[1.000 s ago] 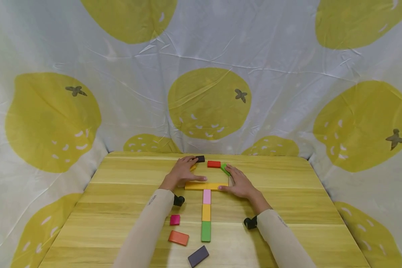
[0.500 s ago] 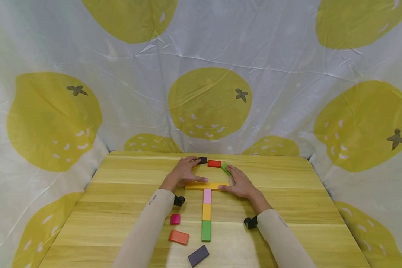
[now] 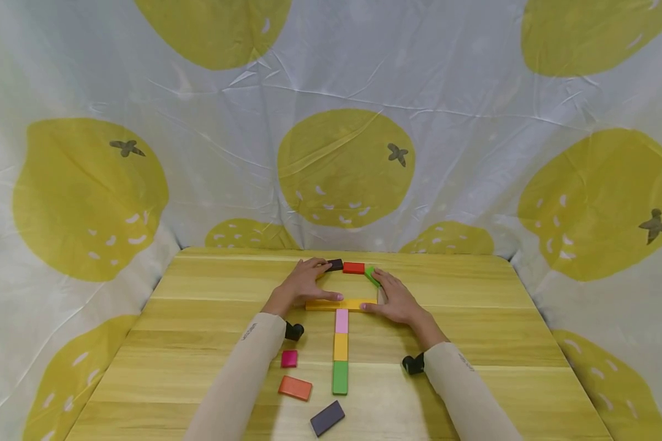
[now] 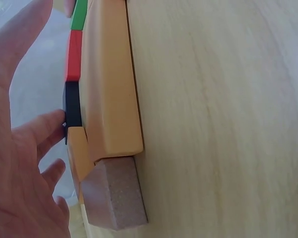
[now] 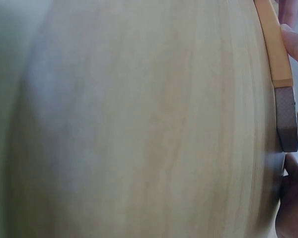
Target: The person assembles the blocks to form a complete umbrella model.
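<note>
Flat coloured blocks form an outline on the table. My left hand (image 3: 302, 283) has its fingertips against the black block (image 3: 335, 264), which sits close beside the red block (image 3: 353, 267). Its thumb stretches over the row of two yellow blocks (image 3: 321, 305). In the left wrist view, an orange-yellow block (image 4: 78, 148) and a brownish block (image 4: 120, 193) lie by that palm. My right hand (image 3: 398, 302) rests its fingers along the green block (image 3: 371, 275), the thumb touching the yellow row. A brown block (image 5: 286, 119) shows beside it in the right wrist view.
Below the yellow row runs a column of pink (image 3: 342, 321), yellow (image 3: 340, 346) and green (image 3: 339, 377) blocks. Loose magenta (image 3: 289, 359), orange-red (image 3: 295, 388) and dark purple (image 3: 327, 418) blocks lie nearer. A lemon-print cloth (image 3: 463, 184) hangs behind the table (image 3: 485, 331).
The black block has slid right towards the red block, pushed by my left fingertips. My right hand has stayed almost still.
</note>
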The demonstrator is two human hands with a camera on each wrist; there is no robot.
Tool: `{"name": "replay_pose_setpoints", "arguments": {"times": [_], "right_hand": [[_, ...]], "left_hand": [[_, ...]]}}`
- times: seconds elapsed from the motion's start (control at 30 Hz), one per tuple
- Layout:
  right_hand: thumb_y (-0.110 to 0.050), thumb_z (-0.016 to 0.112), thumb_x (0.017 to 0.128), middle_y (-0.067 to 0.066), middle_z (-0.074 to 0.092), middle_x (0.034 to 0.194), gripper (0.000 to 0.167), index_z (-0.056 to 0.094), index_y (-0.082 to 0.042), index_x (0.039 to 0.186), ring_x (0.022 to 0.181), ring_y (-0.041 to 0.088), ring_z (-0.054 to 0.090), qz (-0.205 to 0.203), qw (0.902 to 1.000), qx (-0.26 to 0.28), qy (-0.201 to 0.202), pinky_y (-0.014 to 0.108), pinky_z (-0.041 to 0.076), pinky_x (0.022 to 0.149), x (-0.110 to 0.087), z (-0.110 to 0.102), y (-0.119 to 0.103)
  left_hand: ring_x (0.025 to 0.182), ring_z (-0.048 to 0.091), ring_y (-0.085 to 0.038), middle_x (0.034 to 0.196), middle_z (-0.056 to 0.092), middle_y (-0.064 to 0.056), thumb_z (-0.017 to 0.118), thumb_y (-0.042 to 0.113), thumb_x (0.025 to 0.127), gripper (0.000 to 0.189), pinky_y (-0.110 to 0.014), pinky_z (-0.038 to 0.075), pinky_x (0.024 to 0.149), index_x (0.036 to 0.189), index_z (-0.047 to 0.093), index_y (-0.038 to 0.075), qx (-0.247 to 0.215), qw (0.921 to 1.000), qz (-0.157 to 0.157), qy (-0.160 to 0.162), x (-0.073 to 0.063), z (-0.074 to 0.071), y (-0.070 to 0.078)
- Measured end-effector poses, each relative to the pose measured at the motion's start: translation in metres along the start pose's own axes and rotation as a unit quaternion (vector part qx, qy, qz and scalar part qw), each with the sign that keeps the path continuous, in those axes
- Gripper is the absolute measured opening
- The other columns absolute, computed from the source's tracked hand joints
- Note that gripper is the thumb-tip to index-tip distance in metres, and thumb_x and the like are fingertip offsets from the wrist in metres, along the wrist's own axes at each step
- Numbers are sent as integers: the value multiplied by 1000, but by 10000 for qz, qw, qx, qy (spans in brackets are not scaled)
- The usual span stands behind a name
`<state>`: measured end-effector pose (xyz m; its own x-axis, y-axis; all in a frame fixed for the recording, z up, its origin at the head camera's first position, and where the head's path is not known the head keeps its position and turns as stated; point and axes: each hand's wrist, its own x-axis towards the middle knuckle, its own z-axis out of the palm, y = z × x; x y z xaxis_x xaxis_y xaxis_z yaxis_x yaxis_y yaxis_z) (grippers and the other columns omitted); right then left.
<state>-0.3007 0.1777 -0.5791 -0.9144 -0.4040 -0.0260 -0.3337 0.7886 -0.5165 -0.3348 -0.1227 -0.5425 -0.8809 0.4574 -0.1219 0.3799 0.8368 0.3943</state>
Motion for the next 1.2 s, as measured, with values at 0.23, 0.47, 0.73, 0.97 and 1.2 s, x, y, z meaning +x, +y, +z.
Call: {"name": "replay_pose_setpoints", "arguments": {"times": [0.23,0.47,0.73,0.97,1.2], "right_hand": [[-71,66,87,2,18,174,103,24,-18,166,159,35,19,37,10000,-70,-42,61,24,126,1,0,2],[-69,67,88,6,20,173,102,27,-15,165,158,37,21,-33,10000,-20,54,64,25,124,0,-2,0],[-67,68,89,8,21,173,101,27,-13,164,158,38,21,-60,10000,-3,45,64,25,124,-2,-4,-2],[-64,69,89,9,22,172,100,28,-13,164,158,38,21,-79,10000,34,37,64,24,124,-2,-5,-3],[-64,70,89,6,20,173,100,28,-14,164,158,38,21,-80,9999,57,25,64,24,124,-1,-1,-3]], "left_hand": [[156,28,-29,166,35,-7,66,84,75,112,-52,7,132,161,39,19,-31,10000,34,63,-4,0,1],[157,27,-30,167,33,-6,67,83,76,110,-51,8,132,161,37,19,-67,10000,29,45,-5,0,1],[158,25,-29,169,30,-6,66,82,78,109,-49,9,132,162,35,20,-11,10000,23,-27,-5,2,1],[156,28,-32,167,33,-7,63,73,87,96,-52,15,131,161,37,18,-86,9998,121,137,-5,1,-2],[147,40,-40,158,45,-16,57,24,104,47,-56,35,121,148,56,9,-257,9948,357,922,-6,1,-5]]}}
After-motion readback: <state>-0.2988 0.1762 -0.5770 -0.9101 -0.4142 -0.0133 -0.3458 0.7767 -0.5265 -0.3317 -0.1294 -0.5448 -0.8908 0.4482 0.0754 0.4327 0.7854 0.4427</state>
